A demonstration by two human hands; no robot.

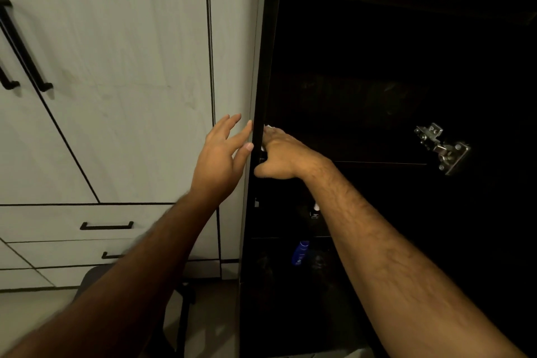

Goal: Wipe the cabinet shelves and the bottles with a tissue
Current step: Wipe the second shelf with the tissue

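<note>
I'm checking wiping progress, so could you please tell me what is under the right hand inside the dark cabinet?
A bit of white tissue shows beyond the right hand; the rest is covered, and the dark cabinet hides the surface beneath.

It looked like a home: pale wardrobe doors (116, 67) with black handles filled the frame's left, toiletry bottles (300, 253) stood in a dark cabinet (377, 81) lower centre.

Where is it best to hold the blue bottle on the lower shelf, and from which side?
Judging by its pose, grip the blue bottle around its body from the open front of the cabinet. It seems to stand alone near the left wall, below the right hand; darkness hides its exact shape.
</note>
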